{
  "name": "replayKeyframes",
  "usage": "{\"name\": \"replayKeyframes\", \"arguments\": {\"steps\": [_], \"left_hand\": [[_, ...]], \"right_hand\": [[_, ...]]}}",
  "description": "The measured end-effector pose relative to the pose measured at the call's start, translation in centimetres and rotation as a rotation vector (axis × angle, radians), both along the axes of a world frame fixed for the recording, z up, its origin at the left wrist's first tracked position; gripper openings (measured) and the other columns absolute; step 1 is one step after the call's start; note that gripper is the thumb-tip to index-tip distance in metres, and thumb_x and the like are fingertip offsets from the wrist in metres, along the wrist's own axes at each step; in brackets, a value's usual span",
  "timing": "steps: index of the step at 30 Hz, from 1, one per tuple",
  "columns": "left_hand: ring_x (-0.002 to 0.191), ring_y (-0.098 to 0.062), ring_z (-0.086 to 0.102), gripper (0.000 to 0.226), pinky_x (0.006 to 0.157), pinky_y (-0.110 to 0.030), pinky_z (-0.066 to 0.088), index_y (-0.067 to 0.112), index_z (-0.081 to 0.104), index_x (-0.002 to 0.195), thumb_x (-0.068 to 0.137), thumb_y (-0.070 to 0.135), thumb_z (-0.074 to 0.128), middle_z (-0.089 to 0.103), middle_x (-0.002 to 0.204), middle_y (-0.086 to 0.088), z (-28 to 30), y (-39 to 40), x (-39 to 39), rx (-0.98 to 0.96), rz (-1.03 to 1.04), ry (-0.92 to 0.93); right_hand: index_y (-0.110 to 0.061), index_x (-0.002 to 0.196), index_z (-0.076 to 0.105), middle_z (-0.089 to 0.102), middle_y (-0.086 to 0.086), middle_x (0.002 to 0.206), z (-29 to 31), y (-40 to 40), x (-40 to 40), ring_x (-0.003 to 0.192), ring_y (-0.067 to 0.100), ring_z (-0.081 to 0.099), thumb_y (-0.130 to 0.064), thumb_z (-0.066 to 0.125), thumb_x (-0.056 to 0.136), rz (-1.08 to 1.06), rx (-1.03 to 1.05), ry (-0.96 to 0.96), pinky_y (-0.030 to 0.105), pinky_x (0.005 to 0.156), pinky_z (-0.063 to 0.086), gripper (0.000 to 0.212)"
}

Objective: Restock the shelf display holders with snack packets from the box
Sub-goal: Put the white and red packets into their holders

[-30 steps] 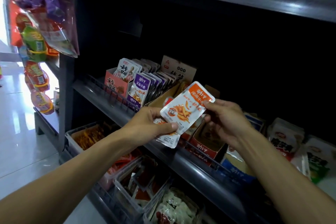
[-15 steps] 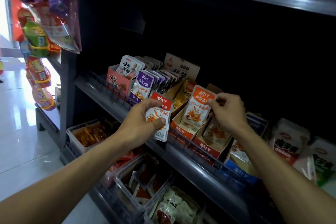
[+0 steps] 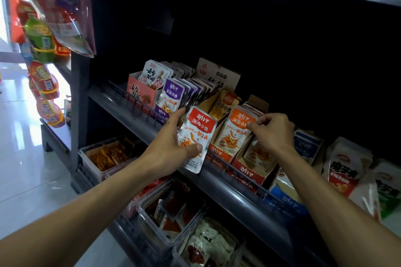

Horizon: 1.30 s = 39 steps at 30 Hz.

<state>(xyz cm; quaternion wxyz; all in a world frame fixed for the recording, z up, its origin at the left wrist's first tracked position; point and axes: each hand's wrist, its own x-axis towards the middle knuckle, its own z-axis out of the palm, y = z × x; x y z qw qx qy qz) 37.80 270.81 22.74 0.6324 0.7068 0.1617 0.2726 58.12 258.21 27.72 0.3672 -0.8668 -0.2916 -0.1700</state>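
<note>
At a dark store shelf (image 3: 152, 112) lined with cardboard display holders, your left hand (image 3: 171, 147) grips a red-topped snack packet (image 3: 196, 138) between thumb and fingers, just in front of the rail. Your right hand (image 3: 271, 132) pinches the top of an orange-topped packet (image 3: 235, 130) standing in its orange holder (image 3: 219, 154).
</note>
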Motion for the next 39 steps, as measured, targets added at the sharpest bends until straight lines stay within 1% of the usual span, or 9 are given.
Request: {"name": "replayKeyframes", "arguments": {"steps": [2,7,9,15,25,29,32,35,39], "left_hand": [[0.098,-0.011,0.069,0.081,0.09,-0.036,0.056,0.04,0.024,0.146,0.087,0.011,0.072,0.065,0.119,0.005,0.0,0.0,0.0,0.018,0.004,0.017],[0.09,-0.004,0.071,0.04,0.064,-0.015,0.054,0.029,0.055,0.124,0.091,0.009,0.067,0.074,0.1,0.011,0.2,-0.4,-0.1,0.019,-0.048,0.01],[0.092,-0.005,0.071,0.032,0.069,-0.018,0.056,0.029,0.058,0.118,0.093,0.009,0.064,0.075,0.1,0.012,0.5,-0.5,-0.2,-0.005,-0.086,0.012],[0.095,-0.015,0.072,0.032,0.082,-0.03,0.058,0.019,0.063,0.115,0.088,0.004,0.069,0.076,0.102,0.001,1.4,-1.5,0.8,-0.011,-0.23,0.024],[0.098,-0.011,0.071,0.039,0.093,-0.033,0.054,0.019,0.065,0.11,0.08,-0.004,0.075,0.076,0.102,0.004,2.0,-4.9,2.7,0.098,-0.436,0.116],[0.093,-0.006,0.071,0.042,0.089,-0.031,0.057,0.018,0.06,0.115,0.08,0.004,0.076,0.075,0.1,0.005,2.8,-6.3,3.8,0.094,-0.384,0.099],[0.088,-0.003,0.065,0.054,0.083,-0.024,0.056,0.025,0.047,0.13,0.084,0.018,0.074,0.064,0.1,0.009,2.6,-7.0,4.6,0.314,-0.147,0.068],[0.107,-0.007,0.054,0.051,0.094,-0.032,0.05,0.028,0.045,0.137,0.091,0.033,0.065,0.056,0.113,0.01,1.5,-6.7,4.6,0.68,0.02,0.04],[0.13,-0.013,0.035,0.044,0.112,-0.035,0.023,0.031,0.053,0.134,0.093,0.046,0.055,0.043,0.133,0.009,0.3,-6.5,4.7,1.039,0.031,0.147]], "right_hand": [[-0.013,0.085,0.063,0.061,-0.001,0.086,0.2,-0.1,-0.2,0.077,0.015,0.059,-0.025,0.072,0.089,0.003,0.013,0.013,0.019,0.052,0.039,0.016],[-0.012,0.106,0.066,0.062,-0.003,0.081,1.1,-0.9,-1.1,0.073,0.01,0.058,-0.025,0.069,0.091,-0.008,0.138,-0.096,0.028,0.064,0.048,0.021],[-0.014,0.109,0.063,0.057,-0.011,0.081,1.8,-1.4,-2.4,0.074,0.003,0.056,-0.022,0.065,0.094,0.148,0.165,-0.13,0.019,0.067,0.049,0.017],[-0.022,0.103,0.066,0.07,-0.007,0.097,3.2,-2.5,-6.1,0.082,0.004,0.069,-0.028,0.068,0.091,0.573,-0.082,0.351,0.015,0.061,0.05,0.013],[-0.004,0.091,0.068,0.075,0.015,0.084,3.6,-8.6,-4.6,0.063,0.016,0.066,-0.009,0.068,0.089,0.389,0.127,0.745,0.02,0.051,0.051,0.005],[-0.007,0.09,0.07,0.074,0.011,0.077,4.0,-9.6,-3.5,0.057,0.011,0.062,-0.008,0.069,0.088,0.299,0.187,0.685,0.02,0.047,0.049,0.002],[-0.016,0.084,0.068,0.072,0.002,0.069,5.8,-10.0,-2.0,0.053,0.008,0.061,-0.009,0.071,0.086,0.181,0.3,0.47,0.02,0.048,0.049,0.008],[-0.027,0.082,0.064,0.068,-0.006,0.078,6.9,-10.2,-0.1,0.063,0.005,0.062,-0.017,0.073,0.087,0.072,0.327,0.279,0.021,0.056,0.05,0.014],[-0.033,0.073,0.06,0.062,-0.014,0.078,5.9,-8.9,1.4,0.072,0.005,0.06,-0.024,0.074,0.087,0.05,0.163,0.185,0.03,0.072,0.054,0.022]]}}
